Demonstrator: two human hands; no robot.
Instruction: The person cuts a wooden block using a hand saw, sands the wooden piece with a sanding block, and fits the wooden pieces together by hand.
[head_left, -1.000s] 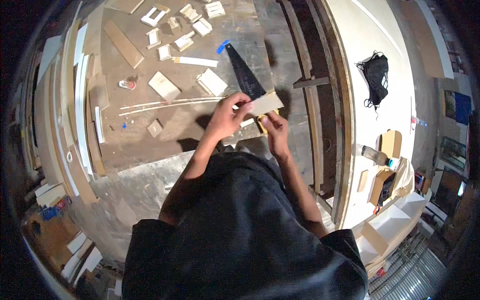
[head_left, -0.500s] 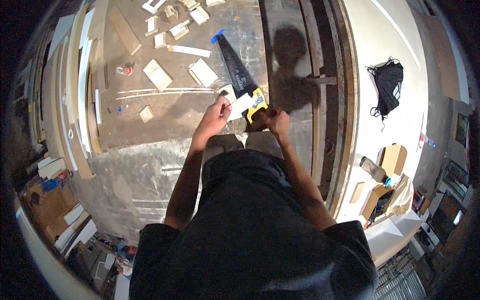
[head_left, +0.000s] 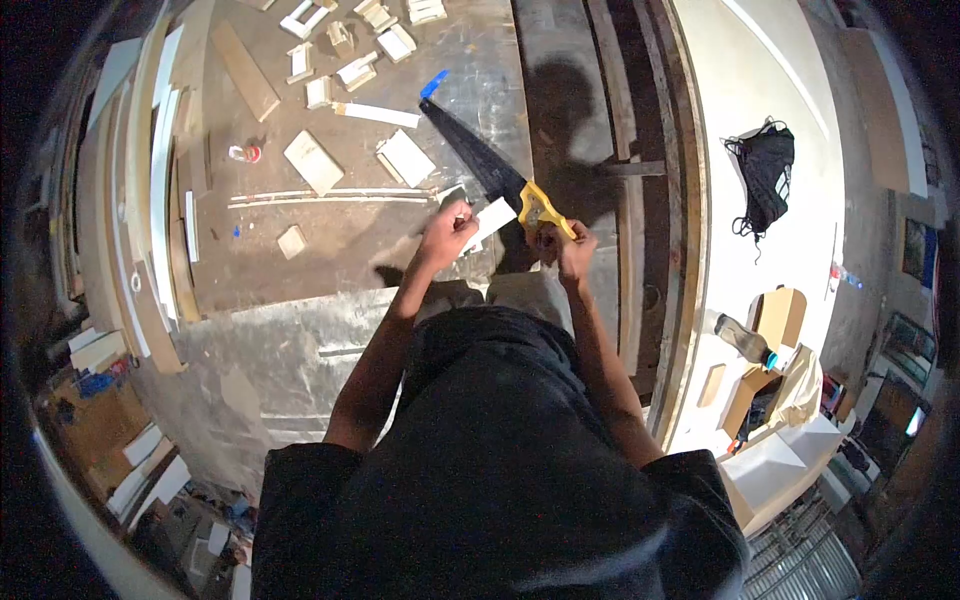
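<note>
My right hand (head_left: 573, 250) is wrapped round the yellow handle of a hand saw (head_left: 478, 153). Its dark blade points away to the upper left, and a blue piece caps the far end. In my left hand (head_left: 447, 238) is a small white board (head_left: 493, 221), its free end close to the saw handle. Part of the board is hidden by my fingers. Just beyond that hand lies another pale piece, partly covered.
Several small wood blocks (head_left: 357, 70) lie at the far side of the work surface. Long boards (head_left: 150, 200) are stacked at left. On the white panel at right are a black cloth bag (head_left: 768, 175) and a bottle (head_left: 742, 338). Dark gaps run between beams (head_left: 628, 230).
The saw's handle has swung to the right and toward me with my right hand. My left hand and the white board have shifted slightly right, and the board is tilted differently.
</note>
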